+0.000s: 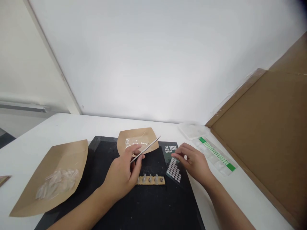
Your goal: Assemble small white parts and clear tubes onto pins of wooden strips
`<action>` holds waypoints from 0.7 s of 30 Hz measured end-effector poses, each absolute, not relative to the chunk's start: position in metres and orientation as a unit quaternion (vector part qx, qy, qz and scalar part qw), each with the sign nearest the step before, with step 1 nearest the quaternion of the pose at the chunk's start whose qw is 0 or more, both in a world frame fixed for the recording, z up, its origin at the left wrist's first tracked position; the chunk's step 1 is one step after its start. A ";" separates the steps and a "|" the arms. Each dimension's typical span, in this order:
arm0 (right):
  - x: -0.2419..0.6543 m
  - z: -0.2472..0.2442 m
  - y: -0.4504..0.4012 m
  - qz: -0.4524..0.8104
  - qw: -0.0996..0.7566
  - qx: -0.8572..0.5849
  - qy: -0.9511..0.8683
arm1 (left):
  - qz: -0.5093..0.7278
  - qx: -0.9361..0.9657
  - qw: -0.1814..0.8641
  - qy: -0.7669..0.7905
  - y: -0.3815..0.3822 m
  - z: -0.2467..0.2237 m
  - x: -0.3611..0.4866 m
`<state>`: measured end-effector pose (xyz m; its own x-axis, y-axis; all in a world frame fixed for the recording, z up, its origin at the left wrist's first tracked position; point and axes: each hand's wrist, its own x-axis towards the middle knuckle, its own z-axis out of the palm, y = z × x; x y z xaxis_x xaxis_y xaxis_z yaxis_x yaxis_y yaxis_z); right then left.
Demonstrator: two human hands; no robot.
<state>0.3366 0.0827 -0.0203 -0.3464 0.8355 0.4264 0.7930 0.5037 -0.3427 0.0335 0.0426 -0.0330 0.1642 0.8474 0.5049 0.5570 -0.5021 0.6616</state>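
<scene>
A thin metal rod, perhaps tweezers (150, 146), is gripped by my left hand (124, 171) and slants up to the right above the black mat (148, 207). My right hand (194, 161) has its thumb and fingertips pinched together over a sheet of white oval stickers (174, 171); whatever they hold is too small to make out. Between the hands, a narrow yellowish strip (153, 180) with several small clear upright pieces lies on the mat. My left hand covers its left end. Behind my left hand sits a small brown paper tray (151, 135) with small white ovals in it.
A larger brown paper tray (80, 153) at the left holds clear plastic pieces. Right of the mat lie a clear plastic case with green strips (216, 153) and a translucent bag (193, 129). A cardboard panel (263, 127) borders the right side, a white wall the back.
</scene>
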 end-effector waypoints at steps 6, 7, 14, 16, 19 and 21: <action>0.333 -0.021 0.082 0.049 0.292 -0.478 -0.827 | 0.441 0.740 0.169 0.479 0.043 -0.036 0.034; 0.333 -0.022 0.082 0.052 0.297 -0.476 -0.826 | 0.441 0.740 0.169 0.479 0.043 -0.037 0.033; 0.330 -0.022 0.079 0.032 0.367 -0.458 -0.809 | 0.433 0.744 0.160 0.482 0.046 -0.037 0.032; 0.326 -0.021 0.075 0.017 0.396 -0.446 -0.803 | 0.429 0.744 0.150 0.490 0.047 -0.037 0.033; 0.314 -0.013 0.067 0.008 0.442 -0.461 -0.769 | 0.422 0.742 0.142 0.500 0.048 -0.036 0.033; 0.299 -0.002 0.062 0.017 0.457 -0.456 -0.764 | 0.419 0.742 0.141 0.505 0.049 -0.036 0.032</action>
<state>0.2995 0.0619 -0.0021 -0.1666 0.7116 0.6825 0.6799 0.5842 -0.4431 0.0324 0.0485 -0.0356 0.1399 0.8667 0.4787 0.6300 -0.4509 0.6323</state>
